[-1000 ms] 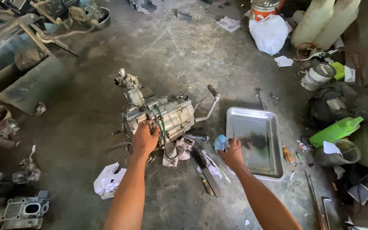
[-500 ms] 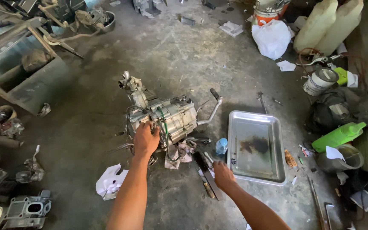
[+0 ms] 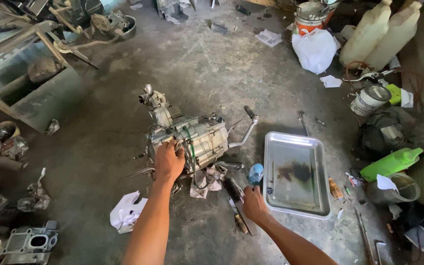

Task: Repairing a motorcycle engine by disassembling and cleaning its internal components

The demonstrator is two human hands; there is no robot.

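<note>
Both arms reach forward and down over the concrete floor [image 3: 251, 73]. The left hand [image 3: 169, 162] lies palm-down on the one engine [image 3: 192, 137], fingers curled over its near left edge. The right hand [image 3: 253, 203] closes around a dark-handled tool [image 3: 234, 191] on the floor, between the engine and the one metal tray [image 3: 295, 142]. One small bottle [image 3: 255, 173] stands just beyond its fingers.
</note>
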